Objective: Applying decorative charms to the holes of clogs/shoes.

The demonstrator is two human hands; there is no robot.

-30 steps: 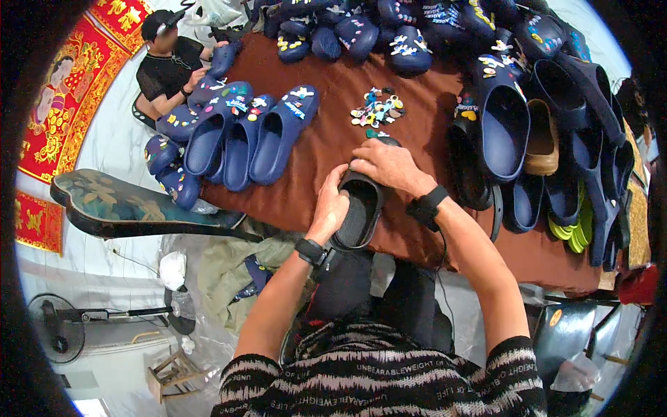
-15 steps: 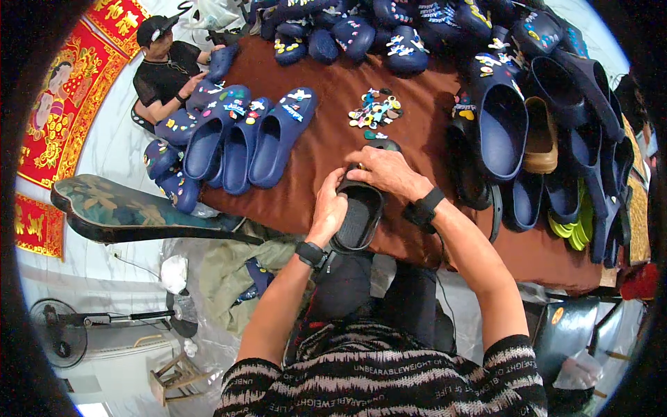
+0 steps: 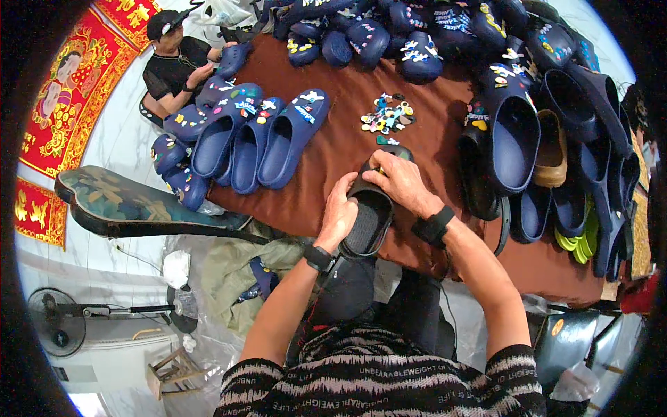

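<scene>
A black clog (image 3: 368, 226) is held over the near edge of the brown-covered table, its open heel toward me. My left hand (image 3: 341, 214) wraps round its left side, thumb along the rim. Curled over the toe end is my right hand (image 3: 403, 182), its fingers pressed to the upper. A small yellowish bit shows by the right fingers, too small to name. Just beyond the right hand lies another dark clog (image 3: 396, 150), partly hidden. Farther back sits a little pile of colourful shoe charms (image 3: 387, 117), with a green and white charm (image 3: 383, 140) in front.
Navy clogs with charms (image 3: 292, 142) stand at the left. More navy clogs (image 3: 420, 57) are heaped at the back, and a stack (image 3: 514, 142) with one brown clog (image 3: 551, 149) rises at the right. Another person (image 3: 177, 66) handles a clog at the far left. A camouflage-patterned seat (image 3: 132, 201) juts in.
The whole view has shifted slightly. Both hands still hold the black clog; the right fingers have shifted and curled a little more over its toe.
</scene>
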